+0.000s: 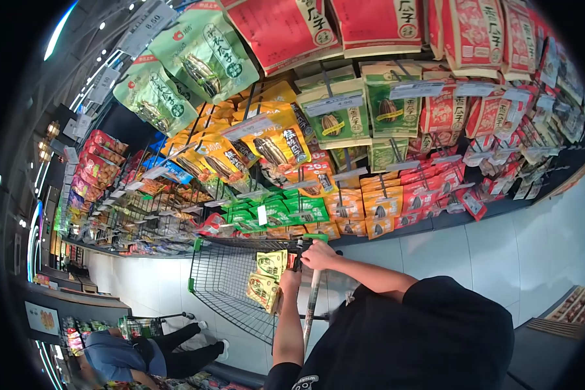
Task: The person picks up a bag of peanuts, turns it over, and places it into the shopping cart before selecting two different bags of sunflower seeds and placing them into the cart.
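Observation:
My right hand (318, 255) is closed on the cart's handle (313, 296), close to its green end piece. My left hand (290, 281) is over the near end of the shopping cart (224, 266), beside the handle. Its fingers are closed around something small, dark and red, mostly hidden by the hand. Yellow-green packets, one upper (271, 263) and one lower (262, 290), lie in the wire basket right beside my left hand.
Shelves with hanging snack bags, among them red bags (279, 29) and green bags (335, 117), run along the cart's right side. Tiled floor (448, 260) shows behind it. Another person (120, 354) stands beside a second cart (140, 327) at the lower left.

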Motion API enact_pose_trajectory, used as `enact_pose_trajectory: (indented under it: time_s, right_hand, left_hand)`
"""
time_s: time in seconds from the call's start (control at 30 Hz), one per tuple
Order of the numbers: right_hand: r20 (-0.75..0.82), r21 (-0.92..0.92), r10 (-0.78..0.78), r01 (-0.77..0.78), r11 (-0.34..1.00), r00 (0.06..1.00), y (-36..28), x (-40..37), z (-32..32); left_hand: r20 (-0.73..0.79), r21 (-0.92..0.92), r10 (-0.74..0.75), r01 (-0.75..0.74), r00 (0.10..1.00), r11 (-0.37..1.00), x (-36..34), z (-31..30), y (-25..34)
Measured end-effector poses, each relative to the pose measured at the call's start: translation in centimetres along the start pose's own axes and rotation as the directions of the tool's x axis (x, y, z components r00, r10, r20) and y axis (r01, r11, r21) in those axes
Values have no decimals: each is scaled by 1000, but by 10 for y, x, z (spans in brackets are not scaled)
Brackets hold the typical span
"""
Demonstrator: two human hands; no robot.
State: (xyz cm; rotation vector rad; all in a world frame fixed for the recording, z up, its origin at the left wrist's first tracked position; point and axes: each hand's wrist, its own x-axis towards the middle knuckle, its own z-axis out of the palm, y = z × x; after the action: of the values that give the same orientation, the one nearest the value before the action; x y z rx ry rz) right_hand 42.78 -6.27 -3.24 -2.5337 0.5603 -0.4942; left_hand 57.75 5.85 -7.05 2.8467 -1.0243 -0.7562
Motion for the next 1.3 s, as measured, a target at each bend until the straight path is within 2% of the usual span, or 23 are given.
enact_pose_trajectory:
  time_s: [0.13,0.17,0.3,0.33,0.4,0.47,0.57,0.73,0.93,1.1,1.3]
  right_hand:
    - [-24,-12,51,-51,999,998,10,-20,-17]
    - [-10,-18,59,-60,998,998,11,-26,-21]
    - [-14,-57,49,-50,997,999,20,-50,-31]
    - [-10,-58,42,-43,997,999,20,-56,-39]
    - [-51,-45,53,-55,997,997,20,-67,-48]
    - [-14,-66,51,-52,996,999,25,-78,-53]
    - [-11,-74,53,-54,996,999,36,-93,-59]
    - [-55,-115,16,-22,993,998,49,-116,-69]
    - [-25,-105,48,-50,993,999,57,-138,-86]
    - [-55,-68,25,-29,997,998,68,-155,-97]
    - [-59,-11,12,-12,1000,998,84,-182,-111]
  left_hand:
    - [-4,30,-24,24,1000,999,-3,20,17]
    - [38,-21,-7,7,999,1000,0,28,16]
    - [-28,-48,13,-14,1000,999,-30,33,43]
    - [7,-52,13,-12,1000,999,-36,35,45]
    - [-61,-29,1,-3,998,1000,-46,45,54]
    - [-144,-69,26,-37,989,997,-51,60,60]
    - [-161,-26,64,-69,985,997,-60,74,71]
    - [-126,-74,39,-48,991,996,-81,79,95]
    - [-69,-92,3,-10,998,996,-107,79,119]
    - [-43,-19,-4,4,999,1000,-130,73,142]
    - [-70,18,-17,19,997,1000,-138,97,159]
